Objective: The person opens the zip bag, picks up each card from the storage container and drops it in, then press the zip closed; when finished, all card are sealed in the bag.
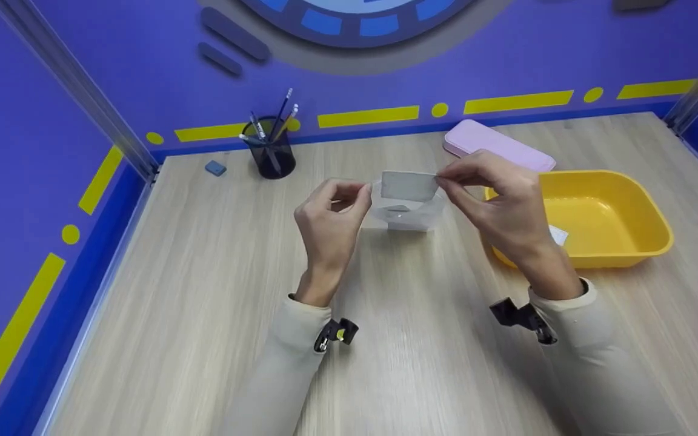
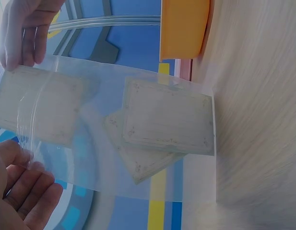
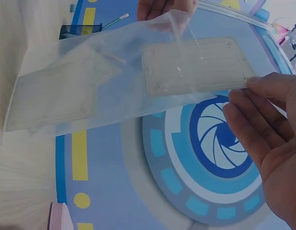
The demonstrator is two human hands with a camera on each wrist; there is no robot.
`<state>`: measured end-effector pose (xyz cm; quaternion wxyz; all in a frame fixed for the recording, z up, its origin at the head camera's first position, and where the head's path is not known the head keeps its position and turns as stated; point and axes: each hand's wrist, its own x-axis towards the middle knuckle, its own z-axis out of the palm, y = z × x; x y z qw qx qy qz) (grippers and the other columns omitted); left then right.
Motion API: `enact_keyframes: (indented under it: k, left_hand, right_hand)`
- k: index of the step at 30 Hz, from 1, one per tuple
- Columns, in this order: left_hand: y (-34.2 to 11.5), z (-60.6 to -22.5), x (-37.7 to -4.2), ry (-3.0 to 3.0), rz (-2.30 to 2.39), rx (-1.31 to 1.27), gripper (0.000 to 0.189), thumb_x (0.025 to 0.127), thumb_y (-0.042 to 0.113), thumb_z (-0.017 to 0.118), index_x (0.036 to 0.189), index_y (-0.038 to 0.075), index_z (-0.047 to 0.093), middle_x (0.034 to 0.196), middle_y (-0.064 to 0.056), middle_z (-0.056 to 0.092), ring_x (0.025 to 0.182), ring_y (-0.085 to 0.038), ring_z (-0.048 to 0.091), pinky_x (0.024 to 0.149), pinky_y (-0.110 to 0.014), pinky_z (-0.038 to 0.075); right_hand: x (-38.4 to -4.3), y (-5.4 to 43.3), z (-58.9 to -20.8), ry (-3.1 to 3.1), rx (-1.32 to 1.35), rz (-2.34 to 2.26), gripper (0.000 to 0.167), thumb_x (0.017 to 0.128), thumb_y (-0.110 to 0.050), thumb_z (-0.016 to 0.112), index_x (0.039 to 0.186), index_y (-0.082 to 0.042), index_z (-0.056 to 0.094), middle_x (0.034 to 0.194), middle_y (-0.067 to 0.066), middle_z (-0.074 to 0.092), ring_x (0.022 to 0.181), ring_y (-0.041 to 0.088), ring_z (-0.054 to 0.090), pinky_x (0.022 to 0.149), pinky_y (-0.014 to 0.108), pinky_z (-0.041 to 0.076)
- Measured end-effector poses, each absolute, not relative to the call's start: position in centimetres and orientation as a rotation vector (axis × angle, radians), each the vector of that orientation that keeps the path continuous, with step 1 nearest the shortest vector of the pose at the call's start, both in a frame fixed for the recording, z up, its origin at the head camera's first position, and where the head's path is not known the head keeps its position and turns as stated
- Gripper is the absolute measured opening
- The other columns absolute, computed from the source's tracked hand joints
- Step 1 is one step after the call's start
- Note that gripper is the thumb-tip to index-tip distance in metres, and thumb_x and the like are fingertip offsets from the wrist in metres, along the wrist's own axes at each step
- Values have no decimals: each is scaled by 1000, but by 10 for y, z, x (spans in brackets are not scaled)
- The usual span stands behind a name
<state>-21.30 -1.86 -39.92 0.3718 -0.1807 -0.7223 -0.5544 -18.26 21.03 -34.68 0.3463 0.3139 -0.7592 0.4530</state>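
My left hand [image 1: 329,227] pinches the edge of a clear zip bag [image 2: 102,167] at its mouth, above the table. Between thumb and fingertips, my right hand [image 1: 503,203] pinches the corner of a pale grey card [image 3: 198,67]. That card lies at the top of the bag, across the zip strip, with its lower part behind or within the film. Farther down inside the bag, other cards [image 2: 169,117] rest overlapped at an angle near its bottom. The bag's lower edge stands at the tabletop.
On the right is a yellow tray [image 1: 658,233] with a small white piece [image 1: 558,235] inside, partly behind my right wrist. A pink case [image 1: 497,145] lies behind it. At the back left stand a black mesh pencil cup [image 1: 274,162] and a blue eraser [image 1: 216,168].
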Motion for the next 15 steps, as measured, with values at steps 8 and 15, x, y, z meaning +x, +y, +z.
enact_keyframes:
  k: [8, 15]
  left_hand:
    - [-20, -399, -212, -1857, -1405, -474, 5, 88, -1, 81, 90, 1, 77, 85, -5, 76, 78, -14, 74, 73, -26, 64]
    - [-20, -398, -212, -1859, -1407, -469, 5, 89, 0, 81, 89, 1, 77, 84, -5, 76, 77, -14, 74, 73, -26, 63]
  right_hand:
    - [-191, 207, -357, -1985, 836, 1168, 20, 84, 17, 81, 96, 1, 78, 94, 7, 76, 89, 16, 71, 82, 21, 60]
    - [-193, 207, -360, -2060, 829, 1166, 19, 85, 15, 81, 96, 0, 78, 92, 5, 75, 86, 15, 70, 81, 20, 59]
